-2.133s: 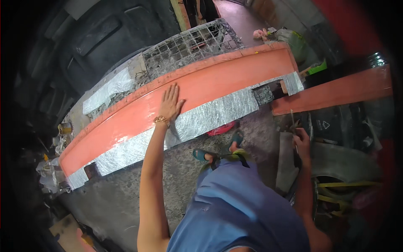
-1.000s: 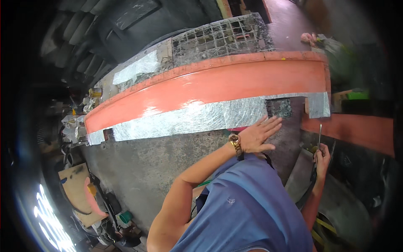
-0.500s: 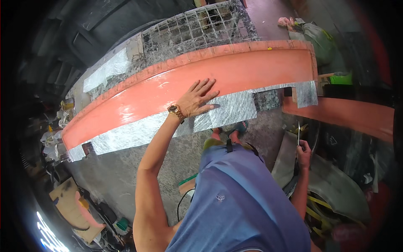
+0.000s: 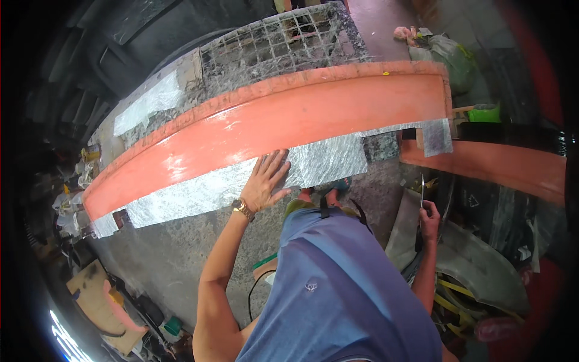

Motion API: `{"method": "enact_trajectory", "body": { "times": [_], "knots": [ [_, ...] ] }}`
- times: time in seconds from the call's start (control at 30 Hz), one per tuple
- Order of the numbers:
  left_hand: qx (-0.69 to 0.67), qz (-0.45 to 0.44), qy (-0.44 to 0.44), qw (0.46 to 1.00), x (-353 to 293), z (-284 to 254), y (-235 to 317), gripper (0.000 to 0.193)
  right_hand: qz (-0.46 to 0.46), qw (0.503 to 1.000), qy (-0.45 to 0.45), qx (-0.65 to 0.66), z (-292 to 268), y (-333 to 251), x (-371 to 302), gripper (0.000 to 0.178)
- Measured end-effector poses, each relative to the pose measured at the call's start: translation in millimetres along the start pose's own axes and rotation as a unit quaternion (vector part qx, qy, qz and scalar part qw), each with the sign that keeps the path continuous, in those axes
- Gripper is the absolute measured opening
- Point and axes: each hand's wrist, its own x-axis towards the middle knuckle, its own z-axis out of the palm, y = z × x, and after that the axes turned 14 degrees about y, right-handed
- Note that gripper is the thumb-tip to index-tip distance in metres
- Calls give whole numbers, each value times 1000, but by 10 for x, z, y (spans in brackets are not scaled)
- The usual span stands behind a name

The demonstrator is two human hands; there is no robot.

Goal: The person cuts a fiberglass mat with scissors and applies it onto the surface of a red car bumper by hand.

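Observation:
A long, curved, glossy orange mould (image 4: 301, 108) lies across a work stand. Whitish fibreglass mat (image 4: 329, 160) runs along its near edge and overhangs it in places. My left hand (image 4: 269, 181), with a gold watch on the wrist, rests on this mat, palm down and fingers stretched, the fingertips at the border with the orange surface. It holds nothing. Off to the right, my right hand (image 4: 429, 221) is closed around a slim tool with a narrow metal blade (image 4: 422, 187) that points away from me. The fingers hide its grip, so its exact kind is unclear.
Behind the mould is a grimy wire grid (image 4: 283, 45), with another mat piece (image 4: 148, 102) left of it. At the right lie a second orange panel (image 4: 494, 166) and a grey curved panel (image 4: 476, 265). Clutter, including a tan board (image 4: 99, 301), sits at lower left.
My left hand has slid toward me and slightly left, off the orange surface onto the fibreglass mat. My right hand keeps its hold on the bladed tool. The view has shifted slightly.

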Motion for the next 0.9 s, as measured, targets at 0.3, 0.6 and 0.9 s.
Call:
{"method": "enact_trajectory", "body": {
  "times": [0.3,0.6,0.9],
  "knots": [
    [-15,1,78,997,539,171,82,62,-24,999,13,-20,66,6,-22,20],
    [-22,-23,102,994,660,281,112,68,4,999,13,33,49,78,-180,20],
    [-61,30,42,997,180,244,383,75,5,999,28,23,91,-4,-205,19]
  ]
}}
